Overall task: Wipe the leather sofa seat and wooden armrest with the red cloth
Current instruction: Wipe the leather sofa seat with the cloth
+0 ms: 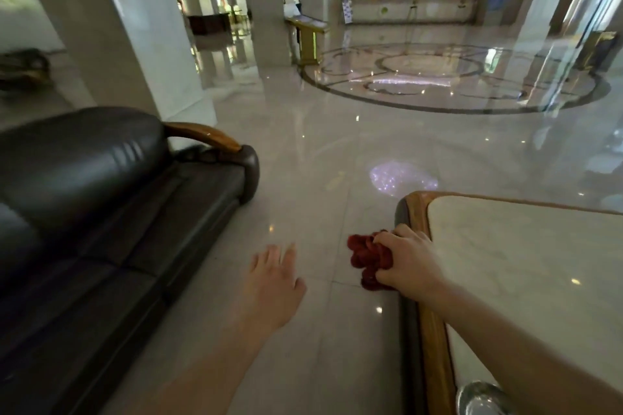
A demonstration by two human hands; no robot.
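The right hand (409,261) grips the bunched red cloth (367,258) at the counter (418,209) edge, while the leather sofa seat (135,229) stretches away leftward, nearer the open, empty left hand (273,283).

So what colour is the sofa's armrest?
Golden-brown wood, glossy, on the armrest capping the dark leather sofa; seen in the head view.

We count one red cloth (369,259), one dark leather sofa (101,212) with one wooden armrest (205,135), one marble-topped worktop (526,263), two hands, and one shiny metal object (478,397) on it.
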